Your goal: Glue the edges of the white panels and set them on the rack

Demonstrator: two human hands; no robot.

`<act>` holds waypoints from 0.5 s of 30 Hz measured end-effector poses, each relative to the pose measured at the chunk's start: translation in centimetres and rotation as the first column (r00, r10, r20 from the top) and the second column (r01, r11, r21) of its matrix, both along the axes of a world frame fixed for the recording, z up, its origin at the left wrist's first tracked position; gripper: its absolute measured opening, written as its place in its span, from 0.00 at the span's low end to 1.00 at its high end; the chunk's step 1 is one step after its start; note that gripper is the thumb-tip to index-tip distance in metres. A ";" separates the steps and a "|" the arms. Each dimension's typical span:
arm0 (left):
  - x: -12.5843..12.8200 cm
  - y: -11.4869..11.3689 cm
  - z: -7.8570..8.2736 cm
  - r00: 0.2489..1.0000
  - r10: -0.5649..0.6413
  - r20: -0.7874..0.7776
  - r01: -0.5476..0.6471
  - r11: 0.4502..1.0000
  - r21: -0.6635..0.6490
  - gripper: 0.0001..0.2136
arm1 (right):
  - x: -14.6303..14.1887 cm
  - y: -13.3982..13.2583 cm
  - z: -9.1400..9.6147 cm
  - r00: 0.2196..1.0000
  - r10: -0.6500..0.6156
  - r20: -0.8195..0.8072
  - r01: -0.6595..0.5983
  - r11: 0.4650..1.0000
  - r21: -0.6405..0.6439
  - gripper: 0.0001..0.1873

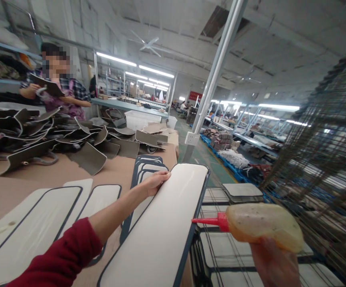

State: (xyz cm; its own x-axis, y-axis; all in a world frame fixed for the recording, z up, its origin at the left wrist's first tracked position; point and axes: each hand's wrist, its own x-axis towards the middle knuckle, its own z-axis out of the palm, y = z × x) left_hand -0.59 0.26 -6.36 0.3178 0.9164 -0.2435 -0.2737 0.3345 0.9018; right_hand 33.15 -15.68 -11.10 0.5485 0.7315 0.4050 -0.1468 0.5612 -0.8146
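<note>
My left hand (pixel 157 181) pinches the upper left edge of a long cream panel (pixel 163 227) with dark edging and rounded corners, which is tilted up in front of me. In my right hand (pixel 273 259) is a squeeze bottle (pixel 262 225) of yellowish liquid, lying nearly level. Its red nozzle (pixel 207 221) points left, and the tip is at the panel's dark right edge; whether it touches I cannot tell. Behind my left hand lies a stack of similar dark-edged panels (pixel 141 169). More cream panels (pixel 53 211) lie on the table left of my forearm.
Dark folded leather-like pieces (pixel 89 157) are heaped across the brown table (pixel 115 175); a co-worker (pixel 59 87) behind them holds one. Wire racks (pixel 220 227) bearing cream panels stand below right. A tall wire rack (pixel 322 127) rises at right. A metal post (pixel 211 71) stands ahead.
</note>
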 end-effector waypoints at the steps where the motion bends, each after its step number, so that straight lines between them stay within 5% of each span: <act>1: 0.0 0.0 0.1 1.000 0.001 -0.003 -0.001 1.000 -0.007 0.15 | -0.2 -0.1 0.1 1.000 0.005 -0.001 -0.005 1.000 -0.009 0.37; 9: 0.1 1.3 0.3 1.000 -0.008 0.003 0.008 1.000 -0.021 0.13 | -0.6 -1.0 -0.4 0.998 -0.012 0.063 0.019 0.994 -0.103 0.29; 15: 0.4 2.2 0.6 1.000 -0.007 -0.003 0.007 0.999 -0.037 0.13 | -0.9 -1.8 -0.4 0.967 -0.043 0.251 0.055 0.998 -0.044 0.25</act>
